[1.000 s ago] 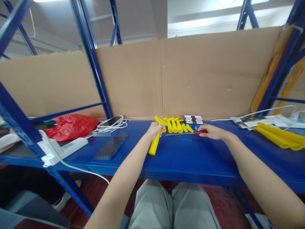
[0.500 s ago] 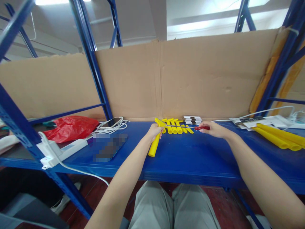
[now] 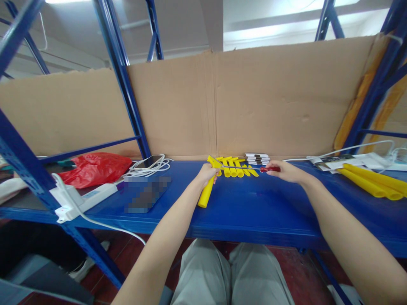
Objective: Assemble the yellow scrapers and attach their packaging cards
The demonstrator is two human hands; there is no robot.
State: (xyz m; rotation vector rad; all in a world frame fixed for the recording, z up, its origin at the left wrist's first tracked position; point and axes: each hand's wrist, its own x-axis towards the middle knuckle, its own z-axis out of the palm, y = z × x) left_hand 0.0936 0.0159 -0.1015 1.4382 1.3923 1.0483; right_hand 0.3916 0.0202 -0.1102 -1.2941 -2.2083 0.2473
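Note:
My left hand (image 3: 209, 174) is closed around a yellow tube-shaped handle (image 3: 206, 195) that has a slanting yellow piece at its top. In my right hand (image 3: 280, 170) is a screwdriver (image 3: 266, 169) with a red handle, its fingers closed on it. The metal shaft lies level and reaches left to the top of the yellow part; my left fingers hide the tip's exact contact. Behind the shaft, several similar yellow parts (image 3: 233, 172) lie in a row on the blue shelf (image 3: 251, 207).
Small white-and-black packets (image 3: 257, 159) are stacked by the cardboard panel (image 3: 270, 101). Long yellow tubes (image 3: 375, 184) lie at right. To the left are a pixelated dark object (image 3: 148, 195), coiled white cable (image 3: 149, 167), a power strip (image 3: 95, 199) and a red plastic bag (image 3: 98, 169).
Both hands keep their hold on the yellow part and the screwdriver in nearly the same place. The view has shifted very slightly.

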